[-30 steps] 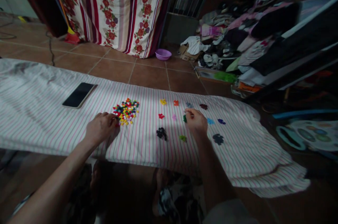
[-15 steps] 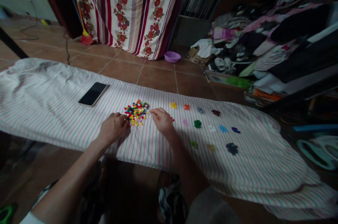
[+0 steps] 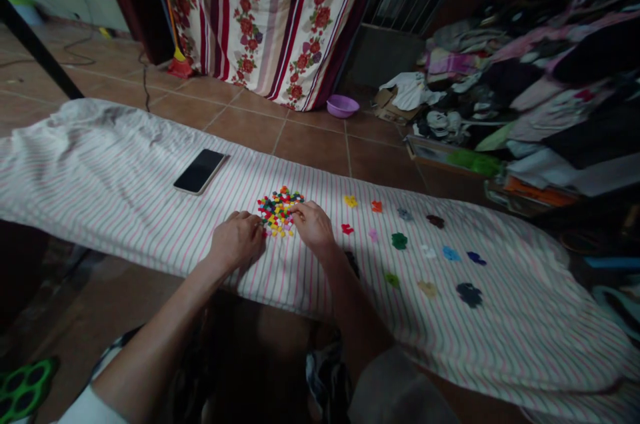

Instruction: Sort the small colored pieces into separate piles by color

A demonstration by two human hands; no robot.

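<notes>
Purple basin (image 3: 343, 106) on tiles (image 3: 311, 147); left hand (image 3: 236, 242), right hand (image 3: 314, 227) at heap of colored pieces (image 3: 280, 212), grip unclear.

The left hand (image 3: 237, 242) and right hand (image 3: 314, 227) curl downward, just beside each other.

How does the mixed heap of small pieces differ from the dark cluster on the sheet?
The mixed heap shows many colours, red, yellow, green and blue; the dark cluster shows one dark blue-grey. The heap is the larger and denser. It lies between the left hand and right hand; the cluster lies off to the right, untouched. Both lie on the striped sheet.
</notes>
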